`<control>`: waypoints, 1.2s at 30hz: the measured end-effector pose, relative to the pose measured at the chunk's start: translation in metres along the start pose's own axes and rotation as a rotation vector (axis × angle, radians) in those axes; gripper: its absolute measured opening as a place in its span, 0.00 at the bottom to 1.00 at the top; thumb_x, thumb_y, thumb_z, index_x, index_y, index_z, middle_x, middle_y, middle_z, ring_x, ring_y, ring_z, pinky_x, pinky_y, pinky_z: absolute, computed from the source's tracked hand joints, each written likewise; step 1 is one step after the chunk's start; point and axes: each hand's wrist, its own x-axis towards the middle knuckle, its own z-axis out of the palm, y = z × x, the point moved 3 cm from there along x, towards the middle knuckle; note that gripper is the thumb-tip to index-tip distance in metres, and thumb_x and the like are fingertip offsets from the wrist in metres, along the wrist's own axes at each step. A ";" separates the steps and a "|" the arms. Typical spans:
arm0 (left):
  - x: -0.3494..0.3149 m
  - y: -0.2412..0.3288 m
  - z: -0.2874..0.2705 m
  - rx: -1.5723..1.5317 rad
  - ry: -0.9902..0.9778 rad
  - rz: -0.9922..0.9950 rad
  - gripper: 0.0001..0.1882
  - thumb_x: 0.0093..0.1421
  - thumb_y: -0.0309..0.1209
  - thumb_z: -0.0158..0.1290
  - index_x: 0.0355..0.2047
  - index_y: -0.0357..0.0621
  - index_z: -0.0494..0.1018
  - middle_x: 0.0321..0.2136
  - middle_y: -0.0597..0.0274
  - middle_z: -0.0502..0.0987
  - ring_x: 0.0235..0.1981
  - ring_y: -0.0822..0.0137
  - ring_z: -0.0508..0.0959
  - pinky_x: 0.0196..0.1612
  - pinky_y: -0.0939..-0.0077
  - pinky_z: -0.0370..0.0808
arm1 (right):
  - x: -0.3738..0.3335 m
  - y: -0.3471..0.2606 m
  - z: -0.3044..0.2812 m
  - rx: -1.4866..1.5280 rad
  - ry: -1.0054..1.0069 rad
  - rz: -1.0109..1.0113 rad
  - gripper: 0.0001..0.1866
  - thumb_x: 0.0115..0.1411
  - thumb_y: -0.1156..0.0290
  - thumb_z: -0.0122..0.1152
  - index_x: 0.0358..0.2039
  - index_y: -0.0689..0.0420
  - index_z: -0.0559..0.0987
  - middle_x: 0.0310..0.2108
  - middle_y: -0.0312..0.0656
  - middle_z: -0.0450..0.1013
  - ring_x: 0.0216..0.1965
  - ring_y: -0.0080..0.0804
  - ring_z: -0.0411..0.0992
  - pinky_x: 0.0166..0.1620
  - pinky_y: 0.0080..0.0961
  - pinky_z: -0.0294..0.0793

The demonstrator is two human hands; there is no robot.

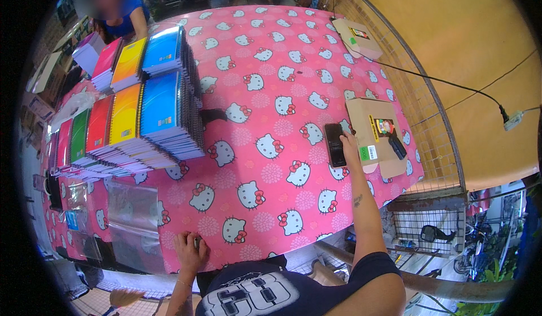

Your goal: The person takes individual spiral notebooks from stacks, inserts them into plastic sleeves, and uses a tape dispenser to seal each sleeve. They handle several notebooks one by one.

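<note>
My right hand [350, 146] reaches out over a pink cat-print tablecloth [265, 90] and rests its fingers on a black phone [335, 145] that lies flat on the table. Right beside the phone sits a flat brown cardboard box [370, 121] with a small black object [397, 146] on it. My left hand [191, 252] presses on the near edge of the table, fingers bent, holding nothing I can make out. Tall piles of spiral notebooks [164, 112] with blue, yellow, red and green covers stand at the left.
Clear plastic sleeves [132, 214] lie at the near left. A second cardboard box [357, 38] sits at the far right corner. A wire mesh fence [429, 124] borders the table's right side. A person in a blue top [125, 18] stands at the far left.
</note>
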 end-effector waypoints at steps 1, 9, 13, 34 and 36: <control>0.000 0.001 -0.001 -0.001 0.001 -0.005 0.15 0.54 0.34 0.58 0.39 0.41 0.73 0.40 0.46 0.70 0.42 0.44 0.70 0.45 0.49 0.66 | -0.001 -0.003 0.001 0.011 -0.019 -0.010 0.25 0.65 0.63 0.53 0.58 0.66 0.74 0.57 0.54 0.70 0.62 0.45 0.65 0.65 0.34 0.59; 0.002 0.005 -0.003 -0.005 0.013 -0.006 0.13 0.54 0.34 0.58 0.38 0.44 0.73 0.40 0.47 0.70 0.43 0.45 0.70 0.45 0.49 0.66 | -0.005 -0.007 -0.007 -0.005 -0.065 -0.034 0.25 0.66 0.64 0.50 0.59 0.65 0.73 0.58 0.51 0.69 0.63 0.45 0.62 0.67 0.34 0.55; 0.003 0.008 -0.005 -0.005 0.008 -0.005 0.13 0.54 0.34 0.58 0.38 0.43 0.73 0.40 0.46 0.70 0.43 0.44 0.70 0.45 0.49 0.66 | -0.006 -0.010 -0.008 0.040 -0.066 -0.013 0.25 0.66 0.63 0.51 0.59 0.64 0.73 0.58 0.52 0.68 0.64 0.47 0.61 0.68 0.36 0.54; -0.003 -0.002 0.009 0.040 -0.002 0.007 0.15 0.54 0.31 0.57 0.41 0.42 0.70 0.42 0.43 0.69 0.42 0.42 0.69 0.46 0.46 0.65 | -0.009 -0.001 -0.009 0.087 -0.145 0.024 0.25 0.68 0.66 0.49 0.63 0.62 0.69 0.63 0.50 0.63 0.67 0.44 0.58 0.70 0.33 0.52; -0.003 -0.003 0.009 0.038 -0.016 -0.004 0.15 0.54 0.32 0.57 0.41 0.42 0.70 0.41 0.43 0.68 0.42 0.42 0.68 0.46 0.46 0.65 | -0.010 -0.004 -0.011 0.103 -0.145 0.032 0.25 0.68 0.67 0.49 0.63 0.62 0.69 0.63 0.50 0.63 0.67 0.44 0.58 0.70 0.32 0.53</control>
